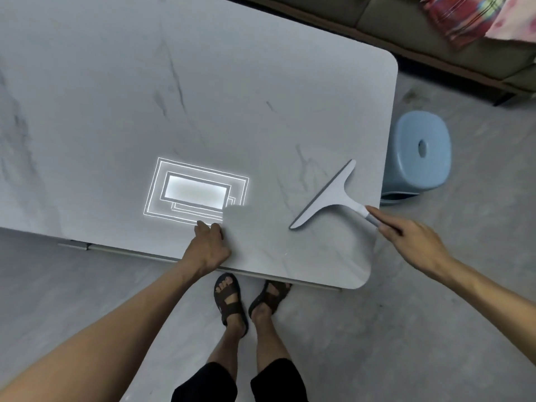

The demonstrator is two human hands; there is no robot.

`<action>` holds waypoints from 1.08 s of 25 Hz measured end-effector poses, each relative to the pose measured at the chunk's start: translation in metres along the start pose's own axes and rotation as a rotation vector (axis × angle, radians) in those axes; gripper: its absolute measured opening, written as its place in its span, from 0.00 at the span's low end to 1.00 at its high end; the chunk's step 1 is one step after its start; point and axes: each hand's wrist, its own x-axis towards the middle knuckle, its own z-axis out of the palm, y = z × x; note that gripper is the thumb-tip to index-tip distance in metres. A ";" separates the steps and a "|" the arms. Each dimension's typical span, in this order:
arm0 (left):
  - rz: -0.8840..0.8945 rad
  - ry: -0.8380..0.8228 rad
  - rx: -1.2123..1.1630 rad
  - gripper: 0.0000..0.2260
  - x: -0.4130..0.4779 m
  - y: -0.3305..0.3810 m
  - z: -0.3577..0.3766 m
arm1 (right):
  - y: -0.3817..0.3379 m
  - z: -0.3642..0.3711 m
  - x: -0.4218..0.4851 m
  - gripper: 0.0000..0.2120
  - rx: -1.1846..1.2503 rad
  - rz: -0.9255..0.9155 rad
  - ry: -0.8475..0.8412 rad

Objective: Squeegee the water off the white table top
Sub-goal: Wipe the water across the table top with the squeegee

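Counter: white top with grey marble veining and rounded corners, filling the upper left of the view. Its near edge runs across in front of the person.

Floor: grey, mottled, visible below and to the right of the counter.

Sofa: olive-brown, along the far right, well apart from the counter.

Stool: pale blue plastic with a hole in the seat, standing on the floor just beside the counter's right edge.

Cloth: red-patterned fabric lying on the sofa.

Light reflection: bright nested rectangles mirrored in the counter's surface, just beyond the left hand.

Squeegee: pale grey, T-shaped, over the counter near its near right corner. The blade runs diagonally from near left to far right, low against the surface; whether its edge touches cannot be told. The handle points toward the counter's right edge.

Right hand: fingers curled round the end of the squeegee handle, forefinger laid along it.

Left hand: resting on the counter close to the near edge, fingers loosely bent with tips on the surface, holding nothing.

Sandals: dark brown, on both feet, partly under the counter's near edge.
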 end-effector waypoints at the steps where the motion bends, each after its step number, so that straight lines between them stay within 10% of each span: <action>1: 0.006 0.036 -0.014 0.12 -0.001 0.000 0.001 | -0.006 0.001 -0.004 0.18 0.030 -0.021 0.012; 6: -0.073 0.382 -0.127 0.06 -0.017 -0.021 -0.005 | -0.072 0.042 -0.011 0.20 -0.065 -0.360 -0.097; 12: -0.112 0.385 -0.177 0.07 -0.030 -0.045 0.008 | -0.136 0.109 -0.002 0.19 -0.270 -0.760 -0.199; 27: 0.104 0.123 0.003 0.15 -0.037 0.098 0.103 | 0.079 0.051 -0.011 0.21 -0.232 -0.467 -0.094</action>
